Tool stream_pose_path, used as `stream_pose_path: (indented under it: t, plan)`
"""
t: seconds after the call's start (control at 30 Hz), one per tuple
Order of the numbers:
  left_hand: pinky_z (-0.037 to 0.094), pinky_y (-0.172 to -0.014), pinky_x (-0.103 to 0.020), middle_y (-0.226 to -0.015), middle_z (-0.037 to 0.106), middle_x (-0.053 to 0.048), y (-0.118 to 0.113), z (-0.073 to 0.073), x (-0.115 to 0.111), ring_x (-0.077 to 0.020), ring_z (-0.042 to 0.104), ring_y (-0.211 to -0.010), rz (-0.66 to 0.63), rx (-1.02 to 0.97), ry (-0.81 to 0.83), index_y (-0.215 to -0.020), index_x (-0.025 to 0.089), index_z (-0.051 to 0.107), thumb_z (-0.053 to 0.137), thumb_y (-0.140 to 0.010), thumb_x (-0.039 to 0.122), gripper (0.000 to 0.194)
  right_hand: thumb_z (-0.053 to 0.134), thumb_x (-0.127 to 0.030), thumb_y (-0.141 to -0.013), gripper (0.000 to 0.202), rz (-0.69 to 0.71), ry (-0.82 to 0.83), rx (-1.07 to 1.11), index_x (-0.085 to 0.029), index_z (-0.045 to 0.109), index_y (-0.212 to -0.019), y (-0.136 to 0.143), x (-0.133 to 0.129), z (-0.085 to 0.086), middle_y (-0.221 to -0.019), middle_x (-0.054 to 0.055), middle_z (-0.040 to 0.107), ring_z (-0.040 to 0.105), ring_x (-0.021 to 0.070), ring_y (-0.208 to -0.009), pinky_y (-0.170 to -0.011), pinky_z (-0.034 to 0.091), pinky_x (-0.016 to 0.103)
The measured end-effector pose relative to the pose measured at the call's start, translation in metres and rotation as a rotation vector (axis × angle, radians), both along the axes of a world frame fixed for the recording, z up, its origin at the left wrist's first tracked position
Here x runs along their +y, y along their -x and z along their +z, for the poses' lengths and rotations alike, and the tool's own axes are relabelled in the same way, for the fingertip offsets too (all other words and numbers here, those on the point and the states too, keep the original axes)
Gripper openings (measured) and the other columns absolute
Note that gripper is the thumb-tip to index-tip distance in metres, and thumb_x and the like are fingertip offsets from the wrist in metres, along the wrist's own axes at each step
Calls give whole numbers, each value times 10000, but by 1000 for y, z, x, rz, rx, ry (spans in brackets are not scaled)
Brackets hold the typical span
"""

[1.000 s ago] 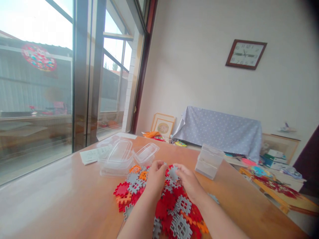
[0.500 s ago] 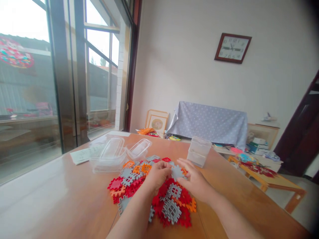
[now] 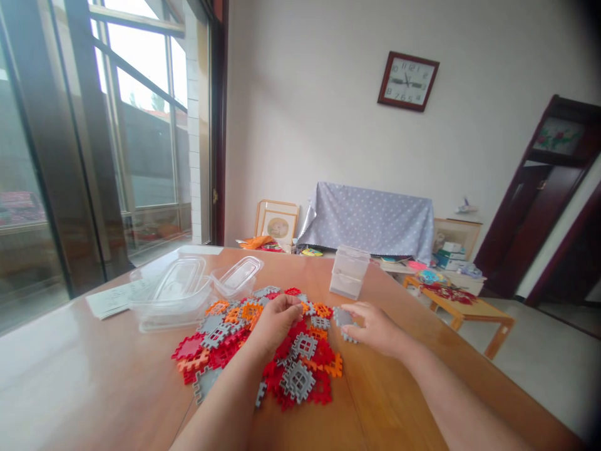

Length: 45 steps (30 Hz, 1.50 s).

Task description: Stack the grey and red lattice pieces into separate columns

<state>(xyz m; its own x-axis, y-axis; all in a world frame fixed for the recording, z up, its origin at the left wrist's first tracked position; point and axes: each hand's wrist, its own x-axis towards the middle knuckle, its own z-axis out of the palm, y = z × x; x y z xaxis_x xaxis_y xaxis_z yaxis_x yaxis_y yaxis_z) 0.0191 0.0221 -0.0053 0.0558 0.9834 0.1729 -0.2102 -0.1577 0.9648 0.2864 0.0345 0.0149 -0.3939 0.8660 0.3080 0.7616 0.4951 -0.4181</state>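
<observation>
A pile of interlocking plastic tiles (image 3: 300,379) in red, grey and orange lies on the wooden table (image 3: 394,401). My left hand (image 3: 280,316) is over the back of the pile, thumb and fingers pinched together; whatever is between them is too small to make out. To the right of the pile, my right hand (image 3: 373,324) grips a solid grey tile (image 3: 344,321) between thumb and fingers, near the table surface.
Clear plastic containers (image 3: 176,297) and lids stand at the back left beside some papers (image 3: 110,300). A clear box (image 3: 348,275) stands behind my right hand. Beyond the table are a cloth-covered object (image 3: 370,219) and a low wooden table (image 3: 464,307).
My right hand has moved right, away from the pile, with the grey tile. My left hand remains pinched over the pile. The view has turned to the right.
</observation>
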Motion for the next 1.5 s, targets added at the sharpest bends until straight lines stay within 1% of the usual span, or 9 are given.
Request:
stream_pose_path:
  t: [0.07,0.13,0.27,0.5,0.73,0.93,1.0,1.23,1.5]
  plan:
    - [397,-605,-231,-683,614,6,5,-1,4,-111,523,-602,51,30,-19,-807,183,643,749,-733,388,242,674,-349,-780,504,-74,3,-19,-216,685,-1267,-20,9,-7,-1268,90,690,610,291,-1160,-1015,442,395]
    - [389,-598,-230,-663,597,14,9,0,7,-109,503,-586,70,53,-26,-789,186,636,747,-736,409,255,677,-351,-770,502,-115,31,-47,-222,697,-1255,-35,16,-13,-1236,91,707,615,295,-1144,-1013,439,401]
    - [363,-578,-230,-625,566,28,12,5,7,-107,462,-559,62,80,-14,-764,191,612,744,-729,441,285,677,-354,-757,486,-147,87,-97,-251,714,-1231,-46,22,-24,-1187,76,728,628,288,-1106,-991,444,386]
    - [350,-571,-226,-602,555,36,9,13,1,-107,461,-552,96,54,-7,-738,198,594,765,-678,440,302,691,-347,-744,465,-112,102,-115,-274,727,-1202,-42,26,-35,-1191,56,731,617,291,-1126,-994,436,377]
    - [391,-599,-235,-675,607,16,8,12,2,-122,528,-599,124,65,12,-776,194,608,760,-688,439,302,726,-377,-734,464,-116,133,-92,-287,723,-1189,-42,25,-37,-1160,56,733,616,284,-1116,-990,434,375]
    - [408,-605,-243,-693,636,0,11,11,5,-133,555,-618,144,78,7,-782,187,622,776,-675,458,330,759,-408,-699,618,-153,171,-20,-258,654,-1289,-45,27,-39,-1300,84,655,567,300,-1212,-1031,417,409]
    - [408,-606,-243,-693,636,3,12,10,6,-132,556,-618,148,83,5,-791,185,624,775,-676,461,335,760,-395,-694,628,-145,182,-18,-255,648,-1296,-44,28,-39,-1314,86,644,564,302,-1212,-1038,414,416]
    - [401,-593,-238,-691,628,9,14,7,9,-126,554,-610,146,118,-15,-803,180,623,749,-717,454,313,732,-355,-719,495,-79,142,-60,-239,694,-1199,-39,29,-40,-1205,79,691,593,292,-1115,-999,424,405]
    - [375,-572,-238,-645,601,13,14,11,6,-119,511,-573,158,138,-36,-766,178,628,749,-714,476,326,742,-359,-714,490,-62,166,-49,-242,695,-1187,-40,29,-40,-1193,71,696,593,291,-1121,-998,427,400]
